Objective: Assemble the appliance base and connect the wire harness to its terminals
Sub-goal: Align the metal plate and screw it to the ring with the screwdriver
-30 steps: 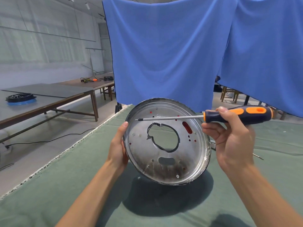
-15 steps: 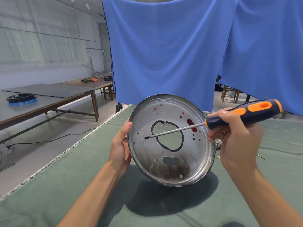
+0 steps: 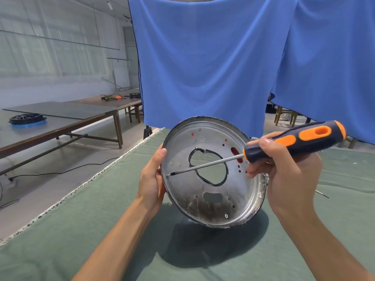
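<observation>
A round silver metal base plate [image 3: 203, 203], with a large centre hole and several small holes, is held tilted above the green table cloth [image 3: 85, 230], its inner face toward me. My left hand [image 3: 152, 175] grips its left rim. My right hand [image 3: 284, 171] holds a screwdriver [image 3: 294, 140] with a black and orange handle. Its shaft crosses the centre hole and the tip rests at a screw near the plate's left edge. No wire harness shows clearly.
Blue cloths [image 3: 213, 63] hang behind the table. A thin metal piece [image 3: 322, 194] lies on the cloth at right. Wooden tables [image 3: 60, 122] stand at left with a black ring-shaped part [image 3: 27, 119] on top. Cables run over the floor.
The screwdriver has tilted tip-down and slid left across the plate, from near the top holes to the left edge. The plate was raised slightly and turned more toward me.
</observation>
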A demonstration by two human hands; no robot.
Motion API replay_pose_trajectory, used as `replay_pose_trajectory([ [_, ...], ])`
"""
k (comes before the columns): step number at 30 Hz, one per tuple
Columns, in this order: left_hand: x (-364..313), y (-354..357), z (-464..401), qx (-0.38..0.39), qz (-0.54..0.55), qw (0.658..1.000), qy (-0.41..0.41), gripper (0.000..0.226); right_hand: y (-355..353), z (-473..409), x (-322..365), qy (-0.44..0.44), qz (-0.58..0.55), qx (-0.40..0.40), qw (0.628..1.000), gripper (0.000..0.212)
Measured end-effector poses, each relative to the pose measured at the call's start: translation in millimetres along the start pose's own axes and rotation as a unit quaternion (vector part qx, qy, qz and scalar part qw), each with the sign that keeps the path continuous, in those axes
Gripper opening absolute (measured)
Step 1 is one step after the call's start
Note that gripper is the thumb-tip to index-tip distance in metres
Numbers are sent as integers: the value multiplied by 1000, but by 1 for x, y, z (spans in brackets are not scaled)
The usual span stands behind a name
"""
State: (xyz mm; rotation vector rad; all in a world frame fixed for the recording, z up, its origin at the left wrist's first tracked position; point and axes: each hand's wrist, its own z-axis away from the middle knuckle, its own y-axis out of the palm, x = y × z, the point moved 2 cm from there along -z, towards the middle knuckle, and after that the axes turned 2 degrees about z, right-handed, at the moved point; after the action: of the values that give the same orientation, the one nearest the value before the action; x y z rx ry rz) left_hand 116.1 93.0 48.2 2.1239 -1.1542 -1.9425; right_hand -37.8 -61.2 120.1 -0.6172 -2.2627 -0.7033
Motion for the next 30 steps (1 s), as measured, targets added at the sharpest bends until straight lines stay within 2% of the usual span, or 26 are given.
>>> replay_pose_trajectory([
  [7,1,-2,0,-13,-12,1000,9,60,2,2,4,-11,5,7,1000,17],
  [14,3,-1,-1,-24,-33,999,17,65,5,5,14,-63,41,42,996,8],
  [19,4,3,0,-62,-25,998,0,68,11,6,25,-72,89,69,991,10],
  [23,11,3,-3,-116,-12,992,-53,57,25,3,31,-37,148,77,985,14],
  [26,16,1,-3,-135,-10,987,-82,50,42,-11,39,-21,216,127,968,25],
  [30,23,3,-2,-154,-29,985,-75,48,67,-42,50,2,306,202,930,27],
])
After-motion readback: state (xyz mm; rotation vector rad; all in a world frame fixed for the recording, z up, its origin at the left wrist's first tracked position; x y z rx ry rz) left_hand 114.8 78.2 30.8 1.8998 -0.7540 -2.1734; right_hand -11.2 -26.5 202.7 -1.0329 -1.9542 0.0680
